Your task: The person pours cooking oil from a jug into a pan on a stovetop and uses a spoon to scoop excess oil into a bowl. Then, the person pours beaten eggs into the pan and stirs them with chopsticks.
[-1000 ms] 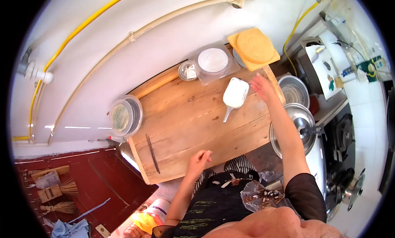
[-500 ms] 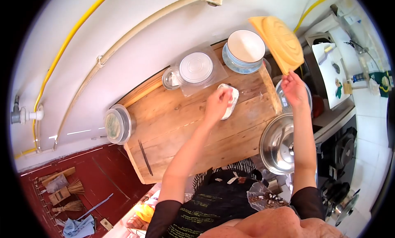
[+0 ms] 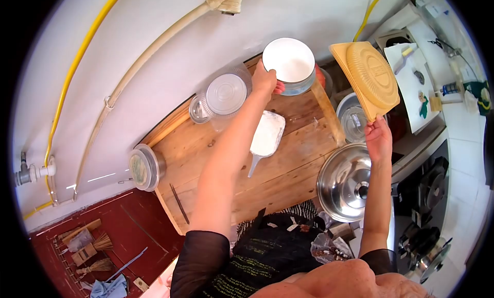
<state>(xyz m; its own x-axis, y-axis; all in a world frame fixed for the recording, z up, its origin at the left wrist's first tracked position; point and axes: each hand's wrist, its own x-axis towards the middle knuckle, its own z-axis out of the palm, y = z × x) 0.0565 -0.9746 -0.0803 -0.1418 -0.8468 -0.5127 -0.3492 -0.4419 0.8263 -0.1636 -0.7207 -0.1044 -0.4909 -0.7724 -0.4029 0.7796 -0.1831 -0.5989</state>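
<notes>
Left of the wooden board, 2 straw brushes show against a red surface. A stack of round tubs stands at the board's left end, and a wooden rod runs along the left part of its back edge. On the board's near left part lie 2 thin dark sticks. Further along its back edge come a small glass bowl and a clear container with a round top.

Your left arm crosses above the board, and your left hand is by its back right corner. Its fingers are curled against the near left side of the white bowl standing at that corner — whether they clamp it, I cannot tell. Near the board's middle lies the scoop filled with white powder, its handle towards the board's near edge.

Just beyond the board's right end are a shiny metal lid and a metal pan. Past them, right of the board, your right hand has thumb and fingers clamped on the near corner of the yellow square cover — raised and tilted. The black stove is farthest right of the board.
</notes>
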